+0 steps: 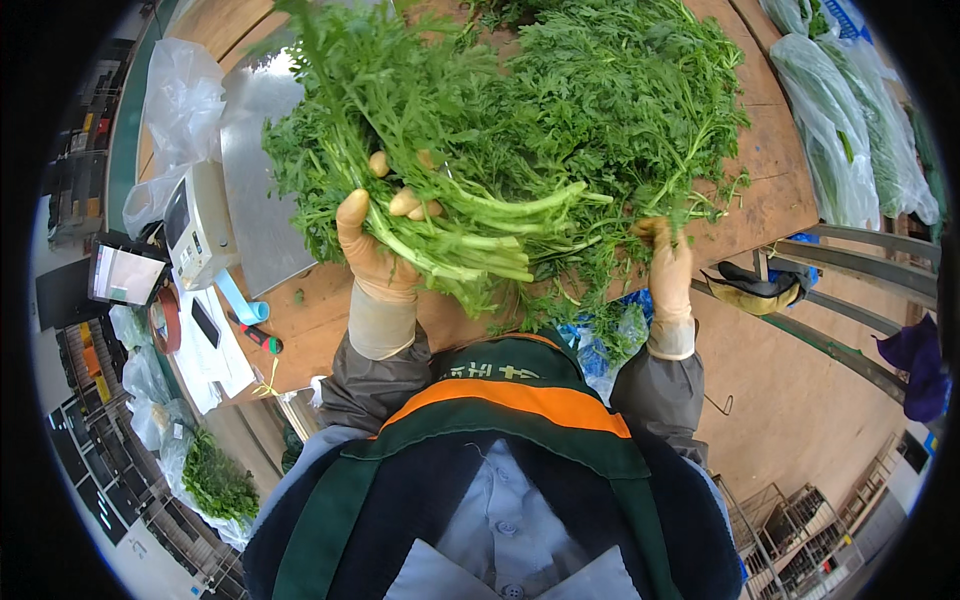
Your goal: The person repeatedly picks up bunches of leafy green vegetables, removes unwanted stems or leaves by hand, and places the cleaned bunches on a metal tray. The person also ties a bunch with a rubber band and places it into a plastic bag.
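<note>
My left hand (381, 251), in a thin tan glove, is wrapped around a bunch of leafy greens with thick pale stems (480, 251). The cut ends point right and the feathery leaves spread up and left. To the right, my similarly gloved right hand (667, 266) is at the near edge of a large heap of the same greens (630, 97). Its fingers are blurred and partly behind sprigs, so whether they pinch any is unclear. Loose leaves and trimmings (570, 300) lie between the hands, some hanging over the table's edge.
The wooden table (776, 180) carries a metal sheet (259, 172), a scale (199, 225), a blue tape roll (255, 311), a red-and-black handled tool (259, 337), a phone (205, 322) and papers (225, 371). Bagged greens (829, 120) stand right, beside metal rails (862, 262). A blue bag (596, 352) sits below.
</note>
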The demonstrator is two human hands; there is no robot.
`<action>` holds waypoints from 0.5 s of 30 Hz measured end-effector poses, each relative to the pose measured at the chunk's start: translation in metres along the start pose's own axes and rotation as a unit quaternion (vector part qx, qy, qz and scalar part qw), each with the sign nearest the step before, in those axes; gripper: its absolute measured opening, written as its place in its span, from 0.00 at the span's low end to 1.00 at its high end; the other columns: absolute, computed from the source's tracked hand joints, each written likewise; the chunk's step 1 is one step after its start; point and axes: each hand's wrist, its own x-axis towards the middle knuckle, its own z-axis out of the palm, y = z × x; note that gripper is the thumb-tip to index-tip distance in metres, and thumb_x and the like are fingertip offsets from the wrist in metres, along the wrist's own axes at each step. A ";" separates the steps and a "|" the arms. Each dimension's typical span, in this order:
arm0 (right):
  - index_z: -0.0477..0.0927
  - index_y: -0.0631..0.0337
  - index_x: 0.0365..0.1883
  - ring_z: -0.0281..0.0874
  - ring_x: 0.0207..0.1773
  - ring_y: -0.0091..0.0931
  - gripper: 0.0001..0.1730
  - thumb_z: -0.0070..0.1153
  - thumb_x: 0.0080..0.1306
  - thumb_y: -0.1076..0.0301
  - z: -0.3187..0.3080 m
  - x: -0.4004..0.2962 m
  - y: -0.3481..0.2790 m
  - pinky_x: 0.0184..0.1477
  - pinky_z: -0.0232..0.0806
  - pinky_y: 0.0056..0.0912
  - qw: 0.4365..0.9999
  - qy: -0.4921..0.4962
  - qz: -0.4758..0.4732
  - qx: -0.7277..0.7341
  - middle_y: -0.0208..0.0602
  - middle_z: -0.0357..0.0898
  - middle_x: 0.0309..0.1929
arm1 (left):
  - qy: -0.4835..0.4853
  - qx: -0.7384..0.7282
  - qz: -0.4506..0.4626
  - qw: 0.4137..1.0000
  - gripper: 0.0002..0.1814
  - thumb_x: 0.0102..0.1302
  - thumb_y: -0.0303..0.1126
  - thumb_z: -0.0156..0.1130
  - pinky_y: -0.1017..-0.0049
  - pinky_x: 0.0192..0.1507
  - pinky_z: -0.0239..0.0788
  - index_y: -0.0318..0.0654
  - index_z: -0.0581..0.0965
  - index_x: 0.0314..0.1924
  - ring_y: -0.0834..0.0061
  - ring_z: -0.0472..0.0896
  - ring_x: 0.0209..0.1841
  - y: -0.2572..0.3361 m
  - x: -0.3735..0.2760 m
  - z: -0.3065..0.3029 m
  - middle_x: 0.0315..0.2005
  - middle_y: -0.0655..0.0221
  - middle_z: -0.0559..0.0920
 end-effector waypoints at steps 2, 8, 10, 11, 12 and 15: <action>0.67 0.62 0.54 0.73 0.49 0.32 0.20 0.47 0.65 0.67 0.017 -0.024 -0.040 0.48 0.67 0.35 0.962 -0.123 0.026 0.243 0.40 0.72 0.51 | -0.010 -0.010 0.010 1.000 0.15 0.57 0.33 0.57 0.73 0.41 0.71 0.43 0.71 0.45 0.75 0.75 0.33 -0.001 -0.001 -0.006 0.46 0.57 0.71; 0.53 0.56 0.65 0.66 0.58 0.32 0.39 0.55 0.57 0.76 0.066 -0.031 -0.032 0.60 0.59 0.37 0.792 -0.299 -0.001 0.532 0.40 0.63 0.60 | -0.046 -0.097 -0.038 0.993 0.11 0.56 0.30 0.59 0.77 0.40 0.71 0.43 0.70 0.39 0.79 0.75 0.32 -0.015 0.007 0.010 0.46 0.62 0.68; 0.50 0.56 0.66 0.66 0.59 0.33 0.44 0.58 0.53 0.77 0.073 -0.034 -0.073 0.60 0.59 0.37 0.745 -0.313 -0.027 0.589 0.40 0.62 0.61 | -0.025 -0.076 -0.021 0.997 0.12 0.56 0.31 0.59 0.76 0.39 0.71 0.42 0.71 0.40 0.79 0.75 0.32 -0.017 0.002 0.001 0.46 0.60 0.69; 0.48 0.56 0.67 0.65 0.59 0.34 0.47 0.59 0.51 0.77 0.072 -0.034 -0.089 0.60 0.59 0.37 0.721 -0.316 -0.042 0.615 0.40 0.62 0.61 | -0.017 -0.072 -0.027 0.997 0.12 0.56 0.32 0.59 0.76 0.39 0.72 0.42 0.71 0.40 0.79 0.75 0.32 -0.019 0.000 0.000 0.46 0.60 0.70; 0.48 0.55 0.67 0.64 0.60 0.34 0.48 0.60 0.50 0.77 0.071 -0.025 -0.092 0.61 0.58 0.38 0.717 -0.375 -0.061 0.585 0.41 0.62 0.61 | -0.012 -0.067 -0.031 0.997 0.12 0.56 0.32 0.59 0.75 0.39 0.72 0.42 0.72 0.41 0.78 0.75 0.33 -0.020 -0.001 0.002 0.45 0.59 0.70; 0.61 0.61 0.62 0.71 0.52 0.29 0.34 0.57 0.56 0.71 0.051 -0.015 -0.097 0.49 0.66 0.30 0.806 -0.402 -0.030 0.433 0.41 0.72 0.52 | 0.001 -0.049 -0.035 0.998 0.11 0.56 0.32 0.58 0.75 0.39 0.73 0.42 0.72 0.40 0.77 0.76 0.33 -0.018 -0.005 0.001 0.46 0.57 0.71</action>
